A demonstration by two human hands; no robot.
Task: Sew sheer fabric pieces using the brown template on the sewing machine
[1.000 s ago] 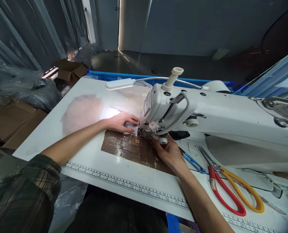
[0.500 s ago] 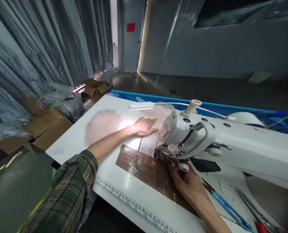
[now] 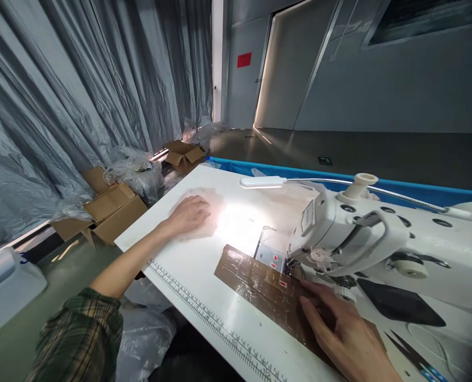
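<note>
My left hand (image 3: 191, 213) rests on a thin, see-through pale pinkish cloth (image 3: 202, 193) at the left of the white tabletop. Its fingers are bent but not closed in a fist, and I see nothing gripped. My right hand (image 3: 341, 323) lies over the right end of a brown tape-covered strip (image 3: 255, 278), thumb and fingers apart. Its fingertips reach close to the needle area of a white sewing machine (image 3: 351, 228). A metal needle plate (image 3: 268, 256) with red marks shows just behind the strip.
A printed ruler (image 3: 208, 318) runs along the table's front edge. Blue-handled scissors (image 3: 413, 355) and a black flat piece (image 3: 401, 302) lie at the right. A lamp (image 3: 263, 182) lights the tabletop. Cardboard boxes (image 3: 116, 212) stand beyond the left edge.
My left hand has moved left, from beside the machine head onto the pale cloth. My right hand's fingers have shifted away from under the machine head. The view has turned left.
</note>
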